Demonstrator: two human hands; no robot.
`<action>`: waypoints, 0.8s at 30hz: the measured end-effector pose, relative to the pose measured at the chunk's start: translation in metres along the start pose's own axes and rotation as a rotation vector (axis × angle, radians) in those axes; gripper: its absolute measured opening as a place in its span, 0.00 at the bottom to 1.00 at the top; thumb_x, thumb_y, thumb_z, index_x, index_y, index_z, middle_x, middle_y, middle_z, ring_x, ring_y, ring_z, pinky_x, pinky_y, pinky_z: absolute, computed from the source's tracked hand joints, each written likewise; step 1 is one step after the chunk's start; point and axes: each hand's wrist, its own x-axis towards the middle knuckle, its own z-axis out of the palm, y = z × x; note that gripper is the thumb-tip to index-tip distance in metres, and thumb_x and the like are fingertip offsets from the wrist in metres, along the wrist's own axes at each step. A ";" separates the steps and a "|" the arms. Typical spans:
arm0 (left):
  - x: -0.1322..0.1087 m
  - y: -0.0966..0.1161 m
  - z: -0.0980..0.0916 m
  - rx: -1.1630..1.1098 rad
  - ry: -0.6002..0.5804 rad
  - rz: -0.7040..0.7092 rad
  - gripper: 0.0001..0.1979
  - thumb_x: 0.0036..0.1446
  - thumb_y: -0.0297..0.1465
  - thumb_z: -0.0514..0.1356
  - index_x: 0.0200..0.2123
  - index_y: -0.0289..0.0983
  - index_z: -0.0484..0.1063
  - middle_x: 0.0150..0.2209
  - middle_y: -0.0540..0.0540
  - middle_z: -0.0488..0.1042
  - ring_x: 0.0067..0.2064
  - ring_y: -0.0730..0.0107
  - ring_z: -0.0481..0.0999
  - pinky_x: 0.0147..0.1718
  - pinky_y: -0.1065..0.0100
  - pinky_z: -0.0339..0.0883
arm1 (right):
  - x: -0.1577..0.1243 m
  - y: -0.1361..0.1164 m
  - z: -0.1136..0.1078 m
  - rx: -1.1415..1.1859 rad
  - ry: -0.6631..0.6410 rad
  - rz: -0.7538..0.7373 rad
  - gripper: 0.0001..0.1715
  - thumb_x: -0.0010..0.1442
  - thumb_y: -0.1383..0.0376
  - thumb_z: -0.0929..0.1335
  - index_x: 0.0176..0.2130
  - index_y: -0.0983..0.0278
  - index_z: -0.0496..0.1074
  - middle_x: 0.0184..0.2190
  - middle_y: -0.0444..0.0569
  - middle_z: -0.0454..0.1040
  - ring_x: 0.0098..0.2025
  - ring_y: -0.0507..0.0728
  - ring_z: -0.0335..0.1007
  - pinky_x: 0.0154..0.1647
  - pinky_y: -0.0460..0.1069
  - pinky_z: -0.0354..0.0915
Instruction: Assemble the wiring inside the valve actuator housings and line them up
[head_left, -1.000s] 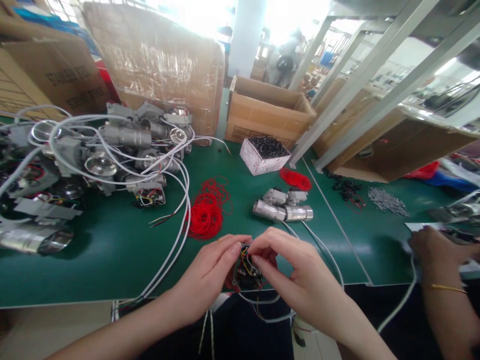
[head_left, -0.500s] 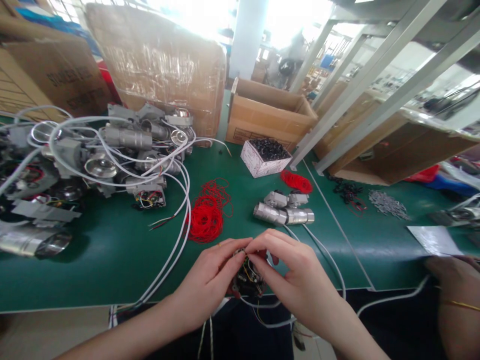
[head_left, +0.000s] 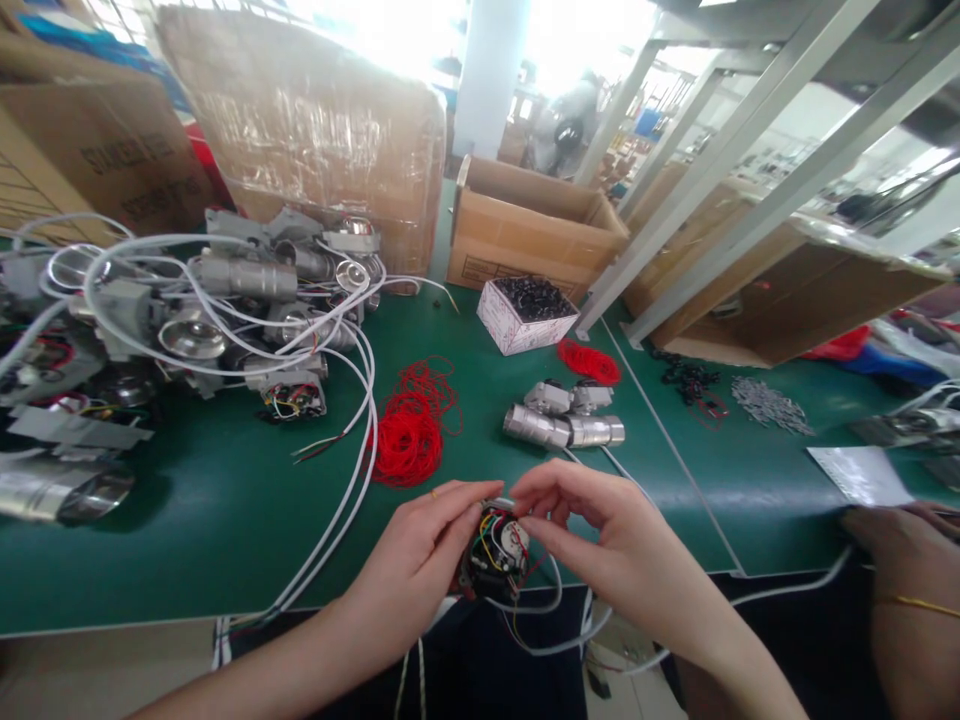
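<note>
My left hand (head_left: 431,545) is closed on the edge of a round, dark electrical unit (head_left: 495,560), held upright at the table's front edge. Its exposed inside shows yellow, green, red and white wires and a pale round part. My right hand (head_left: 581,510) is just right of the unit, thumb and forefinger apart at its upper rim, the other fingers curled. I make out nothing held between them. A grey cable (head_left: 555,590) loops below the unit. Close beyond my hands lie a bundle of red wires (head_left: 409,445) and two silvery metal fittings (head_left: 562,428) with grey housings.
Metal fittings with white cables (head_left: 247,275) crowd the left side. A white box of small black parts (head_left: 529,315) stands before an open carton (head_left: 525,235). Metal posts (head_left: 720,150) rise on the right. Another person's hand (head_left: 907,550) is at far right.
My right hand has drawn slightly right, and its thumb and forefinger have parted. More of the unit's wired inside now shows. My left hand keeps its hold.
</note>
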 end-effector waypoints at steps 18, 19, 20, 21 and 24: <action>0.001 0.005 0.000 -0.015 0.027 -0.041 0.18 0.67 0.36 0.53 0.49 0.38 0.80 0.47 0.44 0.83 0.49 0.59 0.81 0.49 0.64 0.71 | 0.006 0.006 0.005 -0.112 0.023 -0.115 0.08 0.62 0.72 0.69 0.40 0.62 0.77 0.34 0.45 0.80 0.35 0.54 0.75 0.39 0.48 0.72; 0.001 0.005 0.000 -0.008 0.034 -0.043 0.18 0.67 0.36 0.53 0.49 0.38 0.80 0.46 0.44 0.83 0.48 0.59 0.81 0.48 0.64 0.72 | 0.006 0.006 0.003 -0.104 0.009 -0.109 0.07 0.63 0.72 0.69 0.40 0.62 0.77 0.35 0.45 0.80 0.35 0.54 0.75 0.38 0.48 0.72; 0.002 0.005 0.000 -0.010 0.039 -0.050 0.18 0.67 0.37 0.54 0.48 0.38 0.80 0.46 0.44 0.83 0.48 0.59 0.81 0.48 0.64 0.72 | 0.006 0.005 0.002 -0.096 -0.001 -0.101 0.07 0.63 0.71 0.69 0.40 0.62 0.77 0.35 0.45 0.80 0.35 0.53 0.75 0.38 0.48 0.71; 0.002 0.005 0.001 -0.016 0.043 -0.059 0.18 0.67 0.37 0.53 0.48 0.37 0.80 0.45 0.44 0.83 0.47 0.59 0.81 0.46 0.65 0.73 | 0.008 0.005 0.001 -0.089 -0.008 -0.096 0.07 0.64 0.71 0.69 0.40 0.62 0.77 0.35 0.45 0.80 0.34 0.53 0.75 0.37 0.47 0.71; 0.002 0.004 0.001 -0.036 0.037 -0.070 0.19 0.68 0.38 0.52 0.47 0.38 0.81 0.41 0.45 0.83 0.45 0.59 0.81 0.41 0.67 0.74 | 0.015 0.002 0.000 -0.078 -0.029 -0.097 0.06 0.64 0.71 0.70 0.38 0.62 0.77 0.33 0.44 0.80 0.34 0.53 0.75 0.37 0.47 0.70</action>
